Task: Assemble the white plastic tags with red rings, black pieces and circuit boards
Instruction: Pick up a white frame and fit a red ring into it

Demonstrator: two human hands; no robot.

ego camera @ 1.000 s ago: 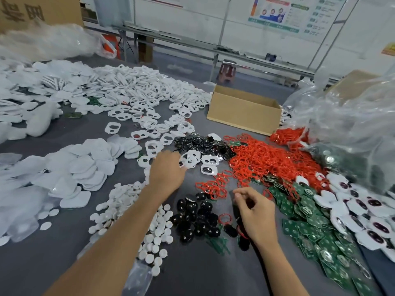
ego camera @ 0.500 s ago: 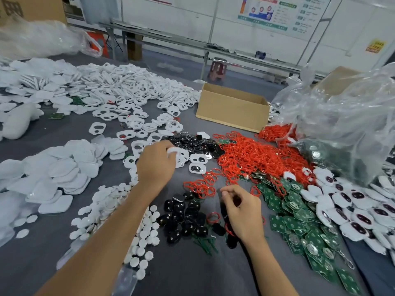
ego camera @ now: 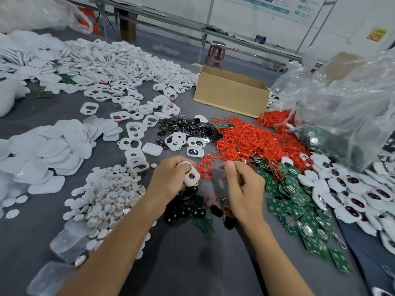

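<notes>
While left fingers [ego camera: 169,163] grip a white tag [ego camera: 188,182] slanting near-right, right fingers [ego camera: 230,167] seemingly pinch something.

On the table [ego camera: 192,263], a heap of tag frames [ego camera: 119,67] fills the upper left, with tag covers [ego camera: 53,150] at the left edge and round discs [ego camera: 106,195] at lower left. A cardboard box [ego camera: 230,97] sits upper centre; rings [ego camera: 256,142] lie below it, circuit boards [ego camera: 299,210] lower right, a plastic bag [ego camera: 342,107] at right.

Left hand [ego camera: 168,180] nearer now, white tag [ego camera: 191,177] in its grip.
</notes>
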